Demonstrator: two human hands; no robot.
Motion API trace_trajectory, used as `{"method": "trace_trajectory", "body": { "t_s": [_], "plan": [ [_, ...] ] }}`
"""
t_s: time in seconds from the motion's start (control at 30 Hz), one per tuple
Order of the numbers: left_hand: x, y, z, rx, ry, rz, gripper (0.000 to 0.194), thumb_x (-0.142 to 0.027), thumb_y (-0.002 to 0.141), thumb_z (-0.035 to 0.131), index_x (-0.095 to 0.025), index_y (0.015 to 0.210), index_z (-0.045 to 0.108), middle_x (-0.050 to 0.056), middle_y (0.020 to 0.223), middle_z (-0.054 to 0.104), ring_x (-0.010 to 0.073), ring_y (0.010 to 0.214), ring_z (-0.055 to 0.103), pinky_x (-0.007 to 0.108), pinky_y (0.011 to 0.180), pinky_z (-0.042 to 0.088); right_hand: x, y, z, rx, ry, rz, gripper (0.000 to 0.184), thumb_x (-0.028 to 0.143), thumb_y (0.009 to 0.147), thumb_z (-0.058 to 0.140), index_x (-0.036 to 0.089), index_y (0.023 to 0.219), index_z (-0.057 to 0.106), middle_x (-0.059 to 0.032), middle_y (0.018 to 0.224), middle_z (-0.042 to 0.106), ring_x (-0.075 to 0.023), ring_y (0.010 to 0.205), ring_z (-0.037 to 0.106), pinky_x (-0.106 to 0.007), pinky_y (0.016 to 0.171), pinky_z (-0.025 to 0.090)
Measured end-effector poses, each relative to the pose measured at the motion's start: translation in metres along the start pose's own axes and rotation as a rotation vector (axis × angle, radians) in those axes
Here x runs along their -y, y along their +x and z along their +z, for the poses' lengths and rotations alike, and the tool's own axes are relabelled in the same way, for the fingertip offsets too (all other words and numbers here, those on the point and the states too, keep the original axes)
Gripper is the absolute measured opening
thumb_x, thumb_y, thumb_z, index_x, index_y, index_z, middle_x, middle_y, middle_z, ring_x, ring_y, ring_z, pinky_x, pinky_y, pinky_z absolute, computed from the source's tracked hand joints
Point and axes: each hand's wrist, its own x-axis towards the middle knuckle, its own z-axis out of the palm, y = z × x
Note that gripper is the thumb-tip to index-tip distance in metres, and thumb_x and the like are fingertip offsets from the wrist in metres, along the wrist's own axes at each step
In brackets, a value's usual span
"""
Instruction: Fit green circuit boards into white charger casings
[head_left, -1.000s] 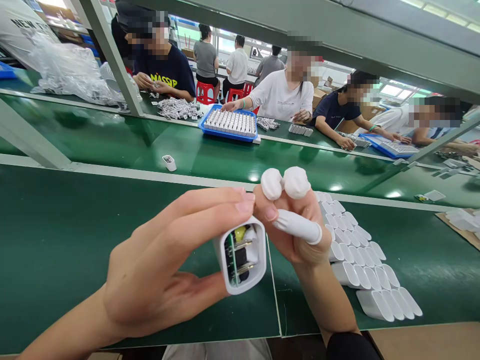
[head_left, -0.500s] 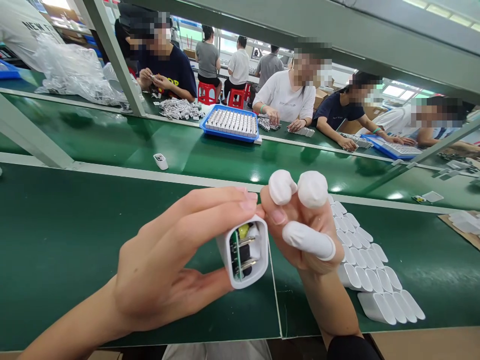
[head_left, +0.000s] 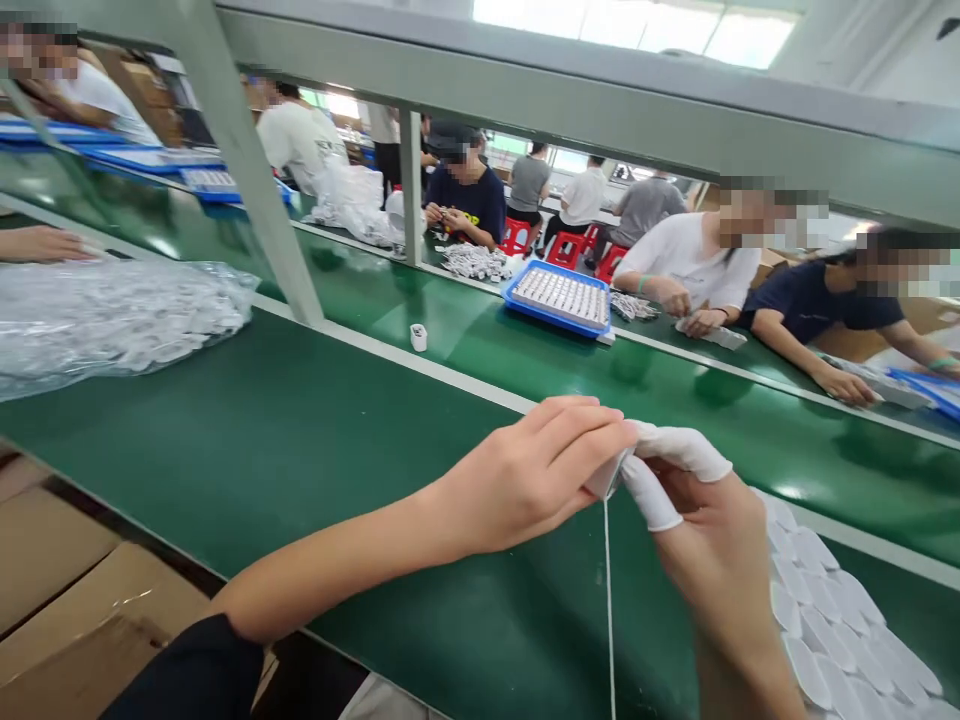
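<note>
My left hand (head_left: 525, 478) is closed around a small white plastic charger housing (head_left: 604, 480), its fingers over the top and far side. At the housing's right end, my right hand (head_left: 709, 525) presses with its thumb and fingers, which wear white finger cots. The fingertips cover that end, so the circuit board inside is hidden. Right of my right hand, rows of white housings (head_left: 840, 620) lie close together on the green bench (head_left: 315, 450).
One white housing (head_left: 418, 338) stands on the green belt (head_left: 472, 355) ahead. A clear plastic bag of white parts (head_left: 127, 320) lies at left, near another person's hand (head_left: 45, 243). A blue tray (head_left: 559, 300) and co-workers are across the belt. A grey post (head_left: 259, 180) rises at left.
The view has swung left, bringing the bag of parts in. My right hand's covered fingers have come onto the housing's open end, which faced me before. The housing has turned away.
</note>
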Motion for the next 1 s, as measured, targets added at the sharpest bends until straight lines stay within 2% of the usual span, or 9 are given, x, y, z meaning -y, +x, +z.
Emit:
{"method": "trace_trajectory", "body": {
  "t_s": [0.13, 0.3, 0.43, 0.53, 0.6, 0.7, 0.87, 0.93, 1.0],
  "plan": [
    [0.015, -0.008, 0.015, 0.055, 0.051, -0.067, 0.028, -0.01, 0.091, 0.049, -0.007, 0.119, 0.051, 0.012, 0.112, 0.065, 0.0229, 0.111, 0.06, 0.037, 0.096, 0.056, -0.027, 0.009, 0.006, -0.015, -0.055, 0.06, 0.009, 0.025, 0.09, 0.061, 0.02, 0.096, 0.066, -0.0036, 0.091, 0.07, -0.0167, 0.077, 0.067, -0.023, 0.069, 0.055],
    [0.034, -0.015, 0.031, 0.121, -0.185, -0.251, 0.038, -0.009, 0.084, 0.055, -0.015, 0.12, 0.047, 0.011, 0.119, 0.062, 0.0221, 0.113, 0.059, 0.039, 0.097, 0.054, -0.042, 0.012, 0.018, 0.073, 0.027, 0.172, 0.041, 0.042, 0.088, 0.062, 0.017, 0.12, 0.058, -0.0094, 0.108, 0.068, -0.0241, 0.096, 0.066, -0.037, 0.087, 0.056],
    [0.041, -0.014, 0.035, 0.462, -0.194, -0.541, 0.057, -0.002, 0.083, 0.047, -0.014, 0.138, 0.036, 0.017, 0.148, 0.039, 0.0237, 0.14, 0.037, 0.045, 0.117, 0.035, -0.073, 0.031, 0.029, 0.144, -0.284, 0.405, 0.052, 0.035, 0.09, 0.056, 0.011, 0.135, 0.046, -0.0098, 0.107, 0.067, -0.0223, 0.093, 0.067, -0.035, 0.089, 0.054],
    [0.052, -0.015, 0.019, 0.76, -0.152, -0.681, 0.067, -0.01, 0.081, 0.057, -0.012, 0.144, 0.033, 0.021, 0.158, 0.019, 0.0312, 0.148, 0.018, 0.051, 0.119, 0.026, -0.112, 0.063, 0.027, 0.128, -0.547, 0.538, 0.035, 0.023, 0.093, 0.055, 0.005, 0.124, 0.055, -0.0099, 0.094, 0.068, -0.0217, 0.086, 0.067, -0.034, 0.084, 0.054],
    [0.061, -0.016, 0.002, 0.87, -0.144, -0.707, 0.064, -0.016, 0.076, 0.065, -0.009, 0.137, 0.045, 0.025, 0.153, 0.028, 0.0391, 0.143, 0.028, 0.055, 0.112, 0.035, -0.137, 0.082, 0.022, 0.096, -0.739, 0.607, 0.017, 0.02, 0.095, 0.057, 0.007, 0.107, 0.062, -0.0085, 0.091, 0.066, -0.0225, 0.09, 0.064, -0.039, 0.088, 0.051],
    [0.072, -0.014, -0.027, 0.967, -0.113, -0.76, 0.056, -0.023, 0.08, 0.059, -0.008, 0.134, 0.049, 0.025, 0.144, 0.044, 0.0392, 0.13, 0.048, 0.053, 0.1, 0.046, -0.16, 0.093, 0.021, 0.1, -0.93, 0.685, 0.015, 0.025, 0.097, 0.06, 0.01, 0.098, 0.062, -0.007, 0.094, 0.063, -0.0213, 0.091, 0.062, -0.04, 0.087, 0.051],
    [0.081, -0.011, -0.068, 0.928, -0.069, -0.838, 0.063, -0.041, 0.091, 0.042, -0.016, 0.148, 0.032, 0.016, 0.154, 0.033, 0.0317, 0.138, 0.039, 0.049, 0.108, 0.04, -0.151, 0.075, 0.022, 0.133, -1.057, 0.655, 0.028, 0.035, 0.098, 0.06, 0.011, 0.112, 0.059, -0.0101, 0.107, 0.06, -0.0218, 0.092, 0.06, -0.039, 0.083, 0.051],
    [0.085, -0.017, -0.082, 0.864, -0.055, -0.859, 0.067, -0.051, 0.09, 0.042, -0.021, 0.149, 0.033, 0.011, 0.155, 0.031, 0.0319, 0.142, 0.034, 0.05, 0.111, 0.037, -0.133, 0.054, 0.008, 0.141, -1.076, 0.598, 0.025, 0.03, 0.098, 0.058, 0.011, 0.115, 0.059, -0.0104, 0.112, 0.06, -0.0221, 0.097, 0.06, -0.038, 0.086, 0.049],
    [0.088, -0.027, -0.091, 0.75, -0.057, -0.762, 0.067, -0.06, 0.088, 0.043, -0.024, 0.144, 0.042, 0.01, 0.149, 0.043, 0.0333, 0.135, 0.044, 0.049, 0.106, 0.043, -0.109, 0.023, -0.017, 0.155, -1.09, 0.55, 0.016, 0.02, 0.097, 0.055, 0.012, 0.108, 0.063, -0.0082, 0.105, 0.063, -0.0211, 0.096, 0.06, -0.036, 0.086, 0.047]
  ]
}}
